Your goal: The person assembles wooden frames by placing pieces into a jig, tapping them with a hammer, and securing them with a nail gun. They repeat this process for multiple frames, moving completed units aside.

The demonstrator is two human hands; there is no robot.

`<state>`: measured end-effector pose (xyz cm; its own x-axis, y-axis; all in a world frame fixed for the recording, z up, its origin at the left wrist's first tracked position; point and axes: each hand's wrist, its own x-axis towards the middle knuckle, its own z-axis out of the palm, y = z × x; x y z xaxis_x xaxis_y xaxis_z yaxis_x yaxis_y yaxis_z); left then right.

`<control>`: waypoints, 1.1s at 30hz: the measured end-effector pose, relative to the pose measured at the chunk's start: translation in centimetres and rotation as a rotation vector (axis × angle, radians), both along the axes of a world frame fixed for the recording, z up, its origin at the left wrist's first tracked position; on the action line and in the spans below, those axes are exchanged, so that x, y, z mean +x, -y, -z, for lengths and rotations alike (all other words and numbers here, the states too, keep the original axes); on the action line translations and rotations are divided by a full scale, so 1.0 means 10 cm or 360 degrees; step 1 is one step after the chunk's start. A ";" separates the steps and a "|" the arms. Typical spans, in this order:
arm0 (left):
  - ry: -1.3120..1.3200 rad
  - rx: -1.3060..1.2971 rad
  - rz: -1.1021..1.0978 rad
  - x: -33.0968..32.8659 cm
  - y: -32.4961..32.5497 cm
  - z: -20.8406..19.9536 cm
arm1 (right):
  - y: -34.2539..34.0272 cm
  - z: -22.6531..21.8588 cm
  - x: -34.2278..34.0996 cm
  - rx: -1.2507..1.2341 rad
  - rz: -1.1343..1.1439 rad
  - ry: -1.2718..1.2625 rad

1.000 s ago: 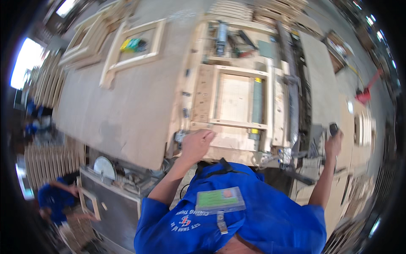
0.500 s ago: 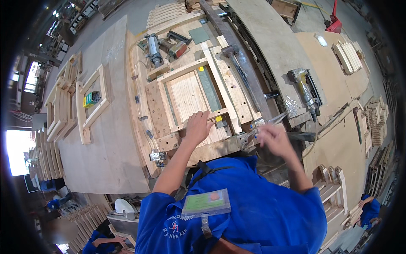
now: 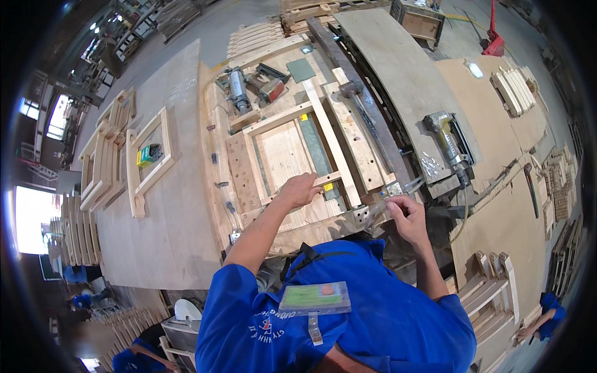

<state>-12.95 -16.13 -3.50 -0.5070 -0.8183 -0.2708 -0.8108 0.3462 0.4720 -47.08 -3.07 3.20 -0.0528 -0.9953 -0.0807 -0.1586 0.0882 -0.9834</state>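
A pale wooden frame (image 3: 280,114), made of rails and a long post, lies in a jig on the workbench in front of me. My left hand (image 3: 300,189) rests on the frame's near rail with its fingers bent over it; their tips are hidden. To the right, my right hand (image 3: 408,219) has curled fingers, thumb and forefinger close together. It is just below a small metal valve (image 3: 391,189) with clear hoses at the bench's near edge. Whether the fingers grip anything there, I cannot make out. A perforated metal block (image 3: 362,216) sits near the post's end.
Two nail guns, one grey-blue (image 3: 237,90) and one red and black (image 3: 272,89), lie beyond the frame. A yellow nail gun (image 3: 449,140) rests on the right bench. Frame parts (image 3: 149,161) and a green-yellow box (image 3: 148,155) lie on the left table. Co-workers' blue sleeves show behind.
My right hand has drawn slightly back from the valve, its fingers now more curled. My left hand has shifted a little right along the rail. The whole view has moved slightly.
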 end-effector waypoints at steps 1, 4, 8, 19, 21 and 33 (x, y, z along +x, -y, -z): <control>-0.0014 0.0008 0.0032 0.01 0.01 0.02 | 0.01 -0.01 -0.02 0.0010 0.0014 -0.0044; 0.0008 0.0050 0.0133 0.05 0.08 0.02 | 0.09 0.02 -0.11 0.0002 0.0064 -0.0100; -0.0092 0.0110 0.0175 0.11 0.19 -0.21 | 0.25 -0.11 -0.07 -0.0081 0.0072 -0.0218; -0.0301 -0.0372 -0.0254 0.45 -0.31 -2.19 | 0.89 -0.70 0.40 -0.0322 0.0112 -0.0086; -0.0334 -0.0482 -0.0480 0.69 -0.62 -2.36 | 0.91 -0.65 0.49 -0.0286 -0.0066 -0.0172; 0.0327 -0.0440 -0.1936 2.68 -2.83 -1.70 | 0.98 -0.48 1.12 -0.0164 -0.0764 -0.0591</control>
